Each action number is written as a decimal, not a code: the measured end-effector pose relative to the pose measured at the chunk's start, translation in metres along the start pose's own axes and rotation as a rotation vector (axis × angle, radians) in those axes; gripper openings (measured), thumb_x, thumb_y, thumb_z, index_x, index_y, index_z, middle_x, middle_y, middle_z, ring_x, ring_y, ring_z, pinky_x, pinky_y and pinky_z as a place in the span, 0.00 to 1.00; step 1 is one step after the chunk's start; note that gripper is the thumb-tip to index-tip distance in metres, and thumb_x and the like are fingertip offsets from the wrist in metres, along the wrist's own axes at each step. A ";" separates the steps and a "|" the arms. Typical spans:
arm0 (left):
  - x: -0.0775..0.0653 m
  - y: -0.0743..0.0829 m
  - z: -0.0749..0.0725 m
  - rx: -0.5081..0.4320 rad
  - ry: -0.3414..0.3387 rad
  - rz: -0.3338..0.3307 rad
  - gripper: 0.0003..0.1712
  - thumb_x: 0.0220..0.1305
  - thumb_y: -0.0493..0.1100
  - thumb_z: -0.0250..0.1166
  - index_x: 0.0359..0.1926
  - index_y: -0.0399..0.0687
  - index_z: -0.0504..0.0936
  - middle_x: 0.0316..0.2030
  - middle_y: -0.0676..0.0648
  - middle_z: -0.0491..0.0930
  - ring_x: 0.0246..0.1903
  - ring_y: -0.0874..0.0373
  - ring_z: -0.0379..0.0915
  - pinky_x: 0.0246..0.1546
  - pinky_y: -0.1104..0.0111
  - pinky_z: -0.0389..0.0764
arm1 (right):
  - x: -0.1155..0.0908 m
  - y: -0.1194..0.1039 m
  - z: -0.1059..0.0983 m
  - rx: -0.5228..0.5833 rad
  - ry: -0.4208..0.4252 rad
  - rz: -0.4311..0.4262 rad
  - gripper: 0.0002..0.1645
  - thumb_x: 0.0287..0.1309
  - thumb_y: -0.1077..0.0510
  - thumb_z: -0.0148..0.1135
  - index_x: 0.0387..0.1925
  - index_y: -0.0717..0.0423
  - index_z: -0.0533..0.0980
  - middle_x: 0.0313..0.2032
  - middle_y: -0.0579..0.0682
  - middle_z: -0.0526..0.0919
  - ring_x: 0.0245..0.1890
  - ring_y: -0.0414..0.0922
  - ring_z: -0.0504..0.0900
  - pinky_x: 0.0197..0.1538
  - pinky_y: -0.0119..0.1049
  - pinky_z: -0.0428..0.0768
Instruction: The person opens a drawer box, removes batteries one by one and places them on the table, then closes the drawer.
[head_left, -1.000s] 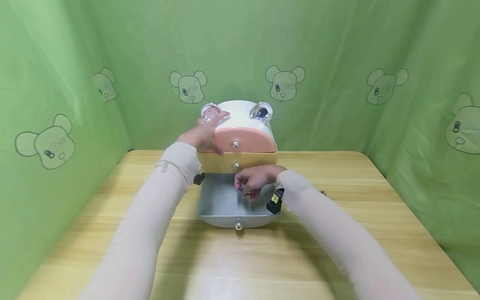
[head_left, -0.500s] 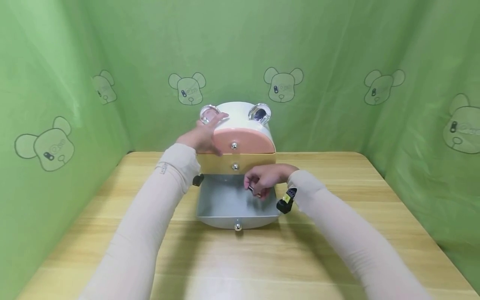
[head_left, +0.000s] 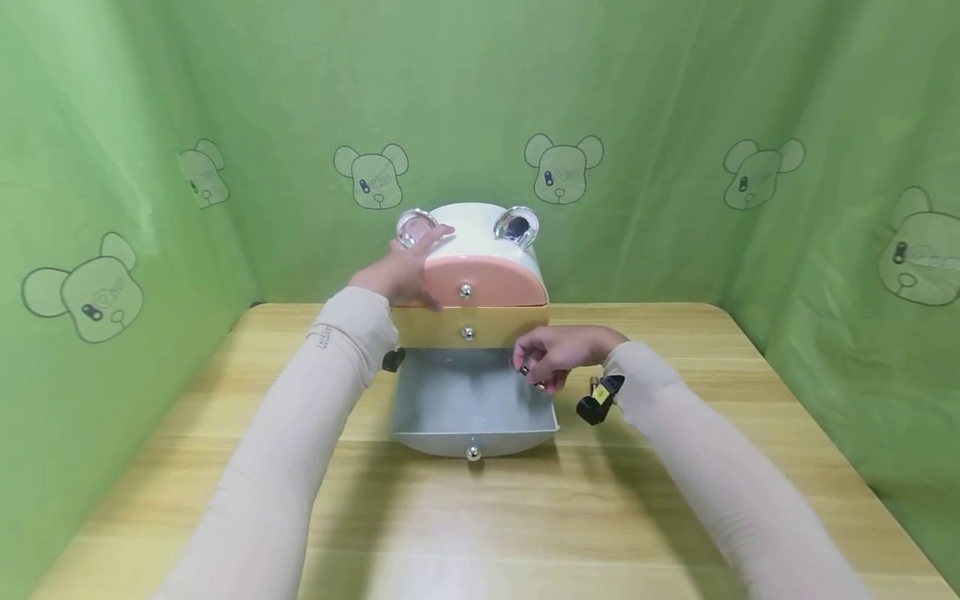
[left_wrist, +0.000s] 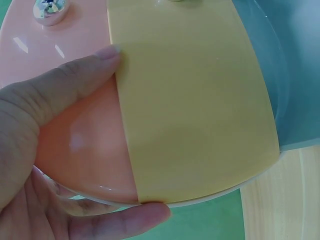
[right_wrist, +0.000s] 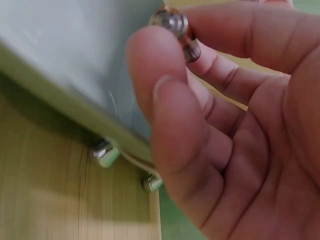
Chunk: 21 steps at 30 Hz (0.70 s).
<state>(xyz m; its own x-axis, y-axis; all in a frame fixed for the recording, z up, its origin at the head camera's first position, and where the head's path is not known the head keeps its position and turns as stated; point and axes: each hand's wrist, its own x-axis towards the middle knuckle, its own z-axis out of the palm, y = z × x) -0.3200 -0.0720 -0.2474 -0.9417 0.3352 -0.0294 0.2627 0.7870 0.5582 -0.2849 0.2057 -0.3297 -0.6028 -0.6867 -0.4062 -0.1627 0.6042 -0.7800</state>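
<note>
A small drawer cabinet with a white top, silver ears and round silver knobs stands at the table's middle. Its pink and yellow drawers are in; the grey bottom drawer is pulled out. My left hand holds the cabinet's left side, thumb on the front by the pink-yellow seam, fingers along the side in the left wrist view. Over the grey drawer's right edge, my right hand pinches a small cylindrical thing with a ringed silver end and coppery body, possibly a battery; fingers hide part of it.
The cabinet stands on a light wooden table. Green curtain with printed bear heads encloses the back and both sides. A black wrist camera hangs under the right wrist. Short silver feet show beneath the cabinet.
My right hand has moved right, from over the middle of the grey drawer to its right edge, still pinching the small cylindrical thing. My left hand stays on the cabinet.
</note>
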 end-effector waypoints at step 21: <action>0.002 -0.003 0.000 0.014 -0.002 0.009 0.73 0.35 0.35 0.80 0.70 0.90 0.44 0.69 0.26 0.38 0.48 0.38 0.68 0.43 0.47 0.79 | -0.031 0.053 -0.021 0.086 0.124 0.021 0.10 0.61 0.67 0.56 0.44 0.65 0.68 0.26 0.56 0.77 0.25 0.47 0.77 0.34 0.44 0.82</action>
<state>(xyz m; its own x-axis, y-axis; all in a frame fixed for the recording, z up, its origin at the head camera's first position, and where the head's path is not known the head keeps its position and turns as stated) -0.3228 -0.0736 -0.2489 -0.9389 0.3432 -0.0264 0.2739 0.7912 0.5468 -0.2913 0.2682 -0.3483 -0.6980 -0.6158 -0.3655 -0.0846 0.5777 -0.8119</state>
